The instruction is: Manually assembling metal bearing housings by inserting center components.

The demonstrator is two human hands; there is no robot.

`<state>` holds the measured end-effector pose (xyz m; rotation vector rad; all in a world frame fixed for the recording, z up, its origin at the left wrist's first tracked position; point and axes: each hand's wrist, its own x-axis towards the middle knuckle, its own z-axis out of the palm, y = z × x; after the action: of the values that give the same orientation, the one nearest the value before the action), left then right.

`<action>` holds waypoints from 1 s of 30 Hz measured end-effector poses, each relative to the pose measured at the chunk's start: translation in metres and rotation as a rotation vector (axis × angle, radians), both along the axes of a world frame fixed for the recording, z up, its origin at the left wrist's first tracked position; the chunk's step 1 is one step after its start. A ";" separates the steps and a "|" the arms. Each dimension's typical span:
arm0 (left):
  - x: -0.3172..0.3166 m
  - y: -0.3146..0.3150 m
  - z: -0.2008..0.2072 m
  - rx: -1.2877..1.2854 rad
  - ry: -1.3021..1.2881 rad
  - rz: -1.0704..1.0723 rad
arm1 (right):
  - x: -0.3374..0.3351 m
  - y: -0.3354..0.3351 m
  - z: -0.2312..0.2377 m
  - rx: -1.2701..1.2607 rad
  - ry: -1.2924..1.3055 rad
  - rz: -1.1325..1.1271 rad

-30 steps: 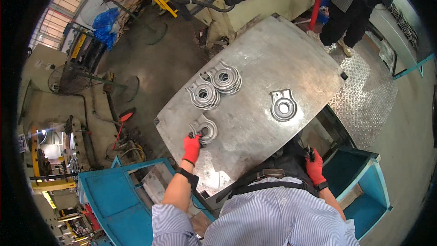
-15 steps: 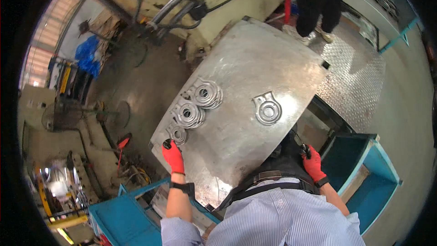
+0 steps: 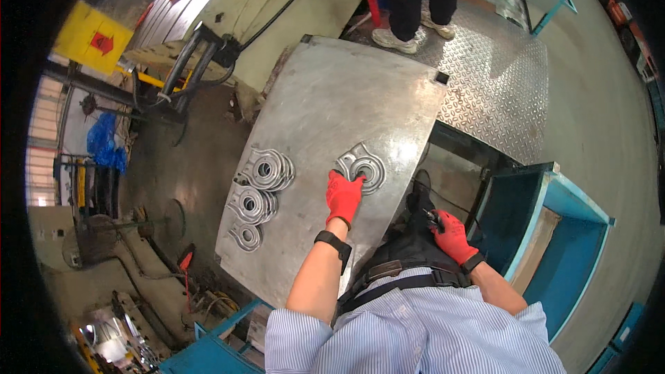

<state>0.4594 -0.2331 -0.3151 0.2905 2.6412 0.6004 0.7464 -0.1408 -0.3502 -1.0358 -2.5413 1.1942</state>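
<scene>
My left hand, in a red glove with dark fingertips, reaches over the metal table. Its fingers are closed on the near edge of a single round stamped metal part, which has a ringed centre and a flared tab. This part lies flat, on the right of the table. My right hand, gloved the same way, is by my hip, off the table's near edge. Its fingers are curled around something small and dark that I cannot make out.
Along the table's left side lie two overlapping piles of similar parts and another part. A blue bin stands to my right. Past the table, a person stands on a tread-plate platform. A fan is at left.
My left hand has moved right, from beside the nearest left-hand part to the single part, and now grips its edge. My view has shifted; my right hand stays by my hip.
</scene>
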 end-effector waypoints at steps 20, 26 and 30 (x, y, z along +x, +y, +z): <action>0.073 -0.056 -0.067 0.651 -0.341 0.139 | -0.035 -0.008 -0.003 0.037 -0.105 0.317; 0.077 -0.058 -0.080 0.607 -0.302 0.181 | -0.040 -0.011 -0.007 0.044 -0.146 0.283; 0.080 -0.052 -0.069 0.538 -0.213 0.105 | -0.037 -0.009 -0.014 0.055 -0.151 0.294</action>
<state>0.5391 -0.2848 -0.3841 0.2252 2.2608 1.3002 0.7092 -0.1501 -0.3640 -0.7866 -2.9067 1.1404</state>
